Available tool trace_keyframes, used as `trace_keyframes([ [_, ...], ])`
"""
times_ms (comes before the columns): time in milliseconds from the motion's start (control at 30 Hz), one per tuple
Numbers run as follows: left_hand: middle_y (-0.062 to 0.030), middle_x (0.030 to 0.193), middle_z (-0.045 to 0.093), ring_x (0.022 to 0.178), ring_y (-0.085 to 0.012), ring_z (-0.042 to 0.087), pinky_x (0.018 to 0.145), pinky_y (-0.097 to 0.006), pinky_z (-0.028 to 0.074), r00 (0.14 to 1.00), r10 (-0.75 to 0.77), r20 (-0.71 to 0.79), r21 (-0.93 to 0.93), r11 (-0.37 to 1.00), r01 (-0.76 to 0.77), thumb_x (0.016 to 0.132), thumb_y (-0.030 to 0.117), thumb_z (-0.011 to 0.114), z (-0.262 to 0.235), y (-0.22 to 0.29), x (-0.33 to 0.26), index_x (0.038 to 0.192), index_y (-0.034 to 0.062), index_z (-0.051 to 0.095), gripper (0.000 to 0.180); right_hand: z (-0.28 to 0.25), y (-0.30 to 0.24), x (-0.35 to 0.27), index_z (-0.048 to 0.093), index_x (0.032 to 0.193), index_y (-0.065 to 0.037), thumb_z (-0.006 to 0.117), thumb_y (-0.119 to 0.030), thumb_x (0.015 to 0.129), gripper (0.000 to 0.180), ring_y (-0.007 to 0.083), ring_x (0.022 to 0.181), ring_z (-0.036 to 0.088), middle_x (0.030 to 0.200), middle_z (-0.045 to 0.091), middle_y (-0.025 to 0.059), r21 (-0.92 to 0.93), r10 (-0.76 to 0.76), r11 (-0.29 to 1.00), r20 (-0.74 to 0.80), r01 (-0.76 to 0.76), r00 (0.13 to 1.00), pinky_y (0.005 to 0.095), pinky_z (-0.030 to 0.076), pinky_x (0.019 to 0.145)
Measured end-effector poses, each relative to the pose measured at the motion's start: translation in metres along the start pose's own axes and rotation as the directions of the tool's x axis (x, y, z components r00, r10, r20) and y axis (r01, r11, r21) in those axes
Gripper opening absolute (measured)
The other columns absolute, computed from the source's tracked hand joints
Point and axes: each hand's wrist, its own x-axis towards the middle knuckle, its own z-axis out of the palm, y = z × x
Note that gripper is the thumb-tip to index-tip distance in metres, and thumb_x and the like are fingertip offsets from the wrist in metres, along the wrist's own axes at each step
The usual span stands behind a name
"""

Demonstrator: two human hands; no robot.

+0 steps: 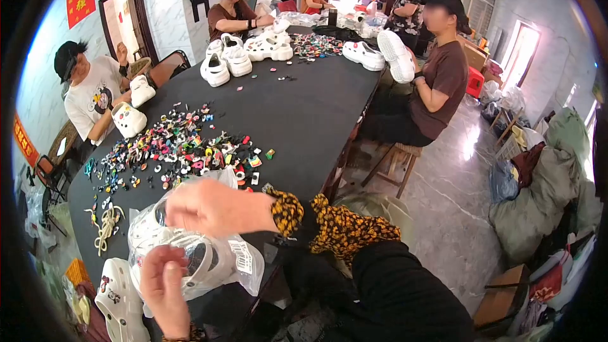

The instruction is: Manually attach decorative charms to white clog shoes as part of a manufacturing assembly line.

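Note:
A pair of white clogs (152, 235) lies in a clear plastic bag (252, 272) with a barcode label, on the near left of the black table. Over the bag's far side is my right hand (218, 208), back up and fingers bent down. Its fingertips are blurred, so whether they grip the bag is unclear. At the bag's near side, my left hand (166, 288) has its thumb and bent fingers apart, with nothing visible between them. Just left of it stands another white clog (117, 297) with small charms on its upper.
Loose colourful shoe charms (183, 145) are heaped beyond the bag, and a bundle of cream cord (109, 228) lies to their left. Co-workers sit round the black table (291, 117), some handling white clogs. A wooden stool (396, 168) and large sacks (538, 196) stand on the right.

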Motion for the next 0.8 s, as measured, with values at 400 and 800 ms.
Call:
trace_keyframes([
  [400,-0.0058,0.095,0.061,0.079,-0.0092,0.054,0.071,-0.024,0.044,0.971,0.067,-0.227,-0.039,0.996,-0.078,0.097,0.015,0.048,-0.082,-0.014,0.028,0.112,0.0007,0.054,0.022,0.012,0.021,-0.034,0.057,0.077,-0.007,0.055,-0.029,0.089,0.025,0.0204,0.084,0.055,0.078,0.055,0.0048,-0.586,-0.083,0.738,0.413,0.334,0.907,0.0327,0.039,0.079],
  [800,-0.0104,0.097,0.061,0.089,-0.0187,0.057,0.078,-0.031,0.044,0.963,0.064,-0.263,0.564,0.82,0.1,0.089,0.009,0.052,-0.151,-0.086,0.031,0.106,-0.0033,0.056,0.021,-0.021,-0.002,-0.042,0.056,0.077,-0.007,0.06,-0.028,0.085,0.023,0.0208,0.084,0.052,0.082,0.052,0.0052,-0.798,-0.112,0.526,0.277,0.294,0.954,0.0344,0.041,0.077],
])
